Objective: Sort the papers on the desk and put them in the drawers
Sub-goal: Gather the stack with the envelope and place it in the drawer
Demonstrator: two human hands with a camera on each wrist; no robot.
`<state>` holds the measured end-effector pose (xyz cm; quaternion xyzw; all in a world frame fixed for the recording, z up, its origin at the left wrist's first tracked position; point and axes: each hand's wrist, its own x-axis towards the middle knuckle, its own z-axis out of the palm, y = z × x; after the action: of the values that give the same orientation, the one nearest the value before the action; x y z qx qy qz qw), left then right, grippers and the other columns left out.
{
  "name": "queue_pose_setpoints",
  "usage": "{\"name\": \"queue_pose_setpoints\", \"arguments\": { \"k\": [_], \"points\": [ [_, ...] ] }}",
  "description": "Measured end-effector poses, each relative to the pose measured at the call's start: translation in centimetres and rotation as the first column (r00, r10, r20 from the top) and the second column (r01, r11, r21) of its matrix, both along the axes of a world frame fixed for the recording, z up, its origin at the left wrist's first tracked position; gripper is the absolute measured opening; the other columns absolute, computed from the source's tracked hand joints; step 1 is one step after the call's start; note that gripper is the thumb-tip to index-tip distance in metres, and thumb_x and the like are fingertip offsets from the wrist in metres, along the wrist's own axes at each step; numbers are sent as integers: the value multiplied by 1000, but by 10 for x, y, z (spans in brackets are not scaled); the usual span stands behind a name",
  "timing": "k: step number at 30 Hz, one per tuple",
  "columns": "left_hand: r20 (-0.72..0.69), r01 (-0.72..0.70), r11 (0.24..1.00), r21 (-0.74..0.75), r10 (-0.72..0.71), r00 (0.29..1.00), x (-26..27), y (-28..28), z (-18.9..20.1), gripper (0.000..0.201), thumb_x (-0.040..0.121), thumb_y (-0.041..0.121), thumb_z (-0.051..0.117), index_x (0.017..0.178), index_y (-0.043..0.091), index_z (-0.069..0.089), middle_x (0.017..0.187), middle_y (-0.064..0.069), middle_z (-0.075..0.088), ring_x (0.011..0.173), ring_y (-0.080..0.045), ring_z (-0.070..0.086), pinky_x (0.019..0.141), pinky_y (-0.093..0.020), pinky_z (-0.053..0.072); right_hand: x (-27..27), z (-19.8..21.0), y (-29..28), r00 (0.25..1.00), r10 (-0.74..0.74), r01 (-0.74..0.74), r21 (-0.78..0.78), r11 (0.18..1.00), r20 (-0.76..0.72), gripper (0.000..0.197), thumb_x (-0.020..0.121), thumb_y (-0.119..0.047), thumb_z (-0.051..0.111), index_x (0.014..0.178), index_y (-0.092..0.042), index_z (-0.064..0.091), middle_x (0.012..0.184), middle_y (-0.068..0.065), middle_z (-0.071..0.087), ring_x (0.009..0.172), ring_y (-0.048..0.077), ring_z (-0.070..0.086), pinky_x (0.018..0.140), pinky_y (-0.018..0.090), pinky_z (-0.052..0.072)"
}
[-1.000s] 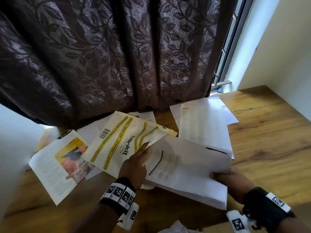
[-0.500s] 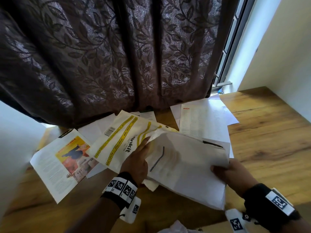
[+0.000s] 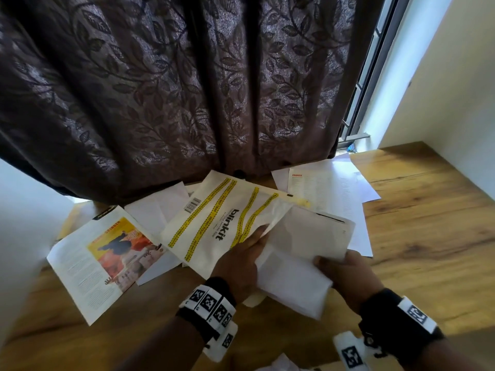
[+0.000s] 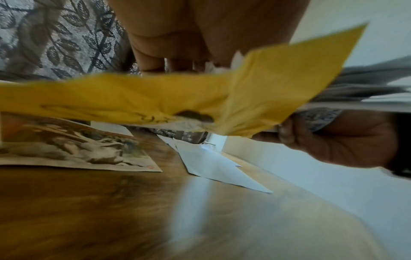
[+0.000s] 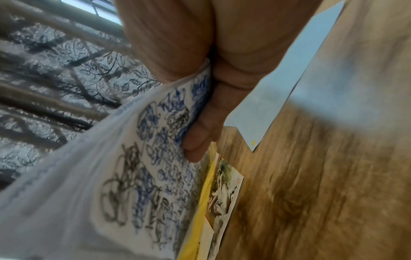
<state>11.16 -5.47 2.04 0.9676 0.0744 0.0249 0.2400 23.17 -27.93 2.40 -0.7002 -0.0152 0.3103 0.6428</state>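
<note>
Above the desk (image 3: pixel 417 253), the left hand (image 3: pixel 238 263) grips the blinkit envelope (image 3: pixel 214 226); the right hand (image 3: pixel 348 277) pinches white sheets (image 3: pixel 302 253), thumb on top.

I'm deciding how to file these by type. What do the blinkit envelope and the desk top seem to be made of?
blinkit envelope: probably thin plastic mailer film, white outside and yellow underneath; it bends limply and looks slightly glossy. Desk top: wood or wood-look laminate, smooth, with visible grain and knots; which one cannot be told.

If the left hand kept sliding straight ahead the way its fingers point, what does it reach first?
Probably more of the blinkit envelope that the left hand holds; beyond it the brown curtain hanging at the desk's back edge. Depth there is unclear.
</note>
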Motion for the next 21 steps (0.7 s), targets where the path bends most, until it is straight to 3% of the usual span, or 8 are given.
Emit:
{"name": "queue_pose_setpoints", "arguments": {
  "k": [5, 10, 13, 16, 19, 21],
  "points": [
    [80, 30, 999, -26, -27, 996, 7, -13, 4, 77, 84, 3, 41, 154, 30, 20, 160, 24, 5, 150, -6, 6, 120, -34, 24, -5, 11, 32, 998, 41, -37, -87, 996, 48, 20, 92, -12, 69, 111, -7, 69, 102, 9, 76, 96, 28, 71, 84, 42, 59],
    [66, -35, 999, -32, 37, 997, 7, -9, 9, 78, 86, -4, 42, 154, 29, 22, 159, 27, 2, 147, -6, 16, 116, -29, 32, -10, 27, 41, 995, 98, -94, -138, 986, 22, 14, 95, -17, 66, 108, -14, 69, 98, 6, 76, 88, 27, 74, 79, 45, 63],
    [43, -36, 999, -22, 37, 998, 7, -5, 10, 78, 86, -4, 43, 154, 28, 22, 160, 23, 6, 144, -10, 26, 113, -32, 38, -8, 35, 31, 990, 80, -83, -26, 996, -116, 12, 95, -8, 65, 103, -3, 72, 96, 15, 77, 87, 34, 75, 81, 44, 62],
    [87, 73, 997, -10, -72, 994, 6, -13, 10, 72, 89, 0, 45, 153, 26, 24, 161, 22, 9, 140, -12, 34, 110, -34, 41, -11, 29, 39, 977, 116, -119, -5, 993, -178, 14, 96, -3, 63, 100, 6, 72, 95, 23, 76, 92, 40, 74, 86, 47, 61],
    [109, 186, 980, -70, -178, 978, 5, -27, 13, 70, 88, 3, 41, 153, 25, 25, 160, 23, 9, 134, -17, 43, 103, -37, 47, -13, 15, 61, 994, 105, -106, -52, 993, -16, 13, 95, 2, 61, 91, 12, 69, 82, 23, 73, 81, 35, 74, 86, 50, 60],
    [115, 238, 966, -96, -227, 967, 4, -30, 11, 73, 88, 4, 45, 154, 26, 23, 160, 23, 9, 132, -20, 45, 96, -40, 51, -8, 9, 74, 951, 163, -132, -132, 982, 263, 15, 90, 1, 63, 77, 4, 69, 72, 14, 71, 74, 24, 71, 79, 39, 61]
  ]
}}
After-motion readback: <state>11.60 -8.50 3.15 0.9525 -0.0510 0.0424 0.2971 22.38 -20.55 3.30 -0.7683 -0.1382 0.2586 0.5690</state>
